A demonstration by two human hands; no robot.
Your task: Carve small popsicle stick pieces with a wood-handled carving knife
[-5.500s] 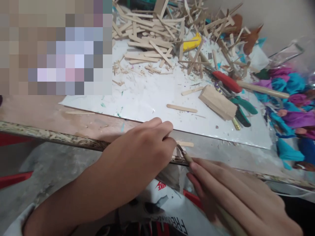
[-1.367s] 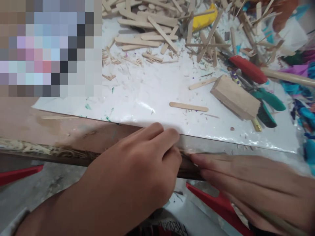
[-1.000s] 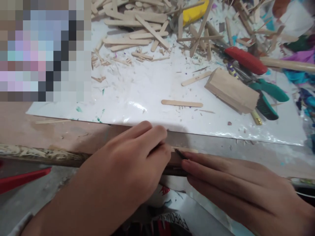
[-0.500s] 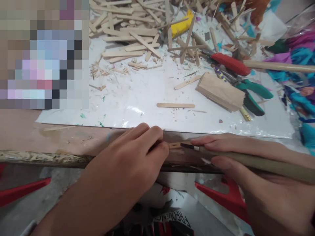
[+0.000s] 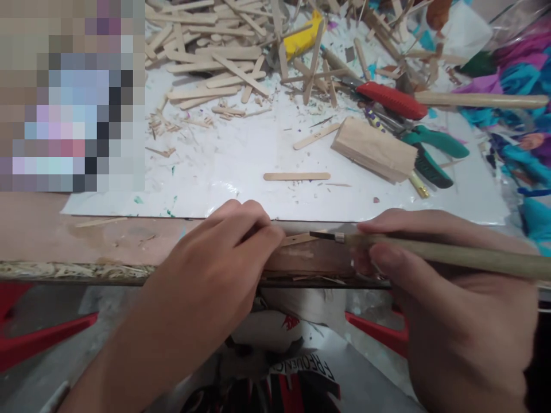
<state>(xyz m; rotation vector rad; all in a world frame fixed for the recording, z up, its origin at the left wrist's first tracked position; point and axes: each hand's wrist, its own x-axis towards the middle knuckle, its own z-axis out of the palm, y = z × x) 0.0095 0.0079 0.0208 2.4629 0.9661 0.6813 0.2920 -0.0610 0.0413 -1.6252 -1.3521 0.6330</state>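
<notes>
My left hand (image 5: 228, 252) is closed on a small wooden craft stick (image 5: 297, 238) at the table's front edge; the stick's free end points right. My right hand (image 5: 447, 275) is wrapped round the long wooden handle of a carving chisel (image 5: 443, 252). The chisel's dark blade lies over the stick's free end; whether it touches cannot be made out. Just beyond, a whole craft stick (image 5: 297, 176) rests on the white sheet (image 5: 232, 198). The left fingertips are partly hidden behind the hand.
A wooden block (image 5: 374, 149), green-handled pliers (image 5: 434, 155) and a red-handled cutter (image 5: 391, 100) lie at the right. A heap of craft sticks (image 5: 215, 63) covers the back, with a yellow object (image 5: 303, 37). Blue and purple crumpled material (image 5: 516, 86) is at far right.
My right hand has shifted and turned, its fingers now curled more closely round the chisel. The blade is slightly farther left along the stick. The whole view has shifted a little.
</notes>
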